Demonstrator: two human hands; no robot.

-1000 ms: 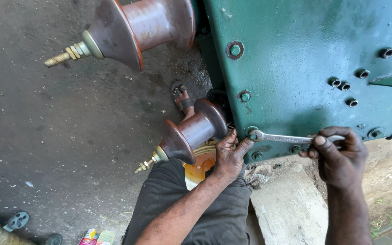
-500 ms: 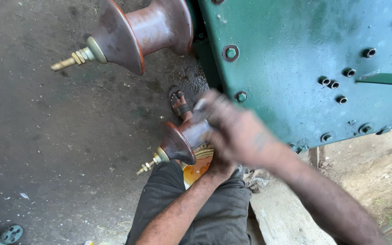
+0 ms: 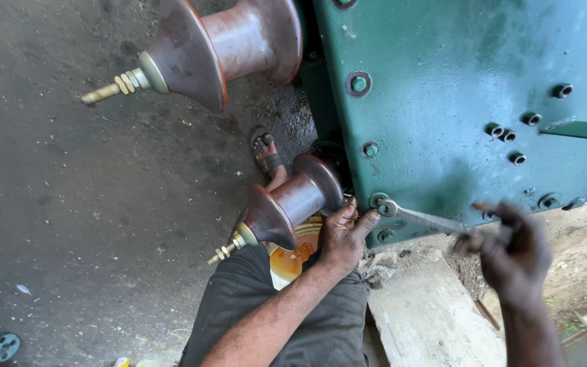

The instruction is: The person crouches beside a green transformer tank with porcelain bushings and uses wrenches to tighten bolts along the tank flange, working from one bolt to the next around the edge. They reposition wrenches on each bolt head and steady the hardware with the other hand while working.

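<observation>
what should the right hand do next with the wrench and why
Probably close the grip fully on the handle and swing it: the wrench already has its ring end seated on the bolt at the green housing corner, the left hand steadies that end, and the right hand is at the handle tip.

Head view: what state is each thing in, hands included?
Wrench: ring end seated on a corner bolt, handle out to the right.
Right hand: closed around the wrench handle, blurred.
Left hand: fingers at the wrench head, steadying it.
Green tank: bolts in place along its edge.
Small bushing: mounted, tilted outward.
Large bushing: mounted, threaded tip bare.
</observation>
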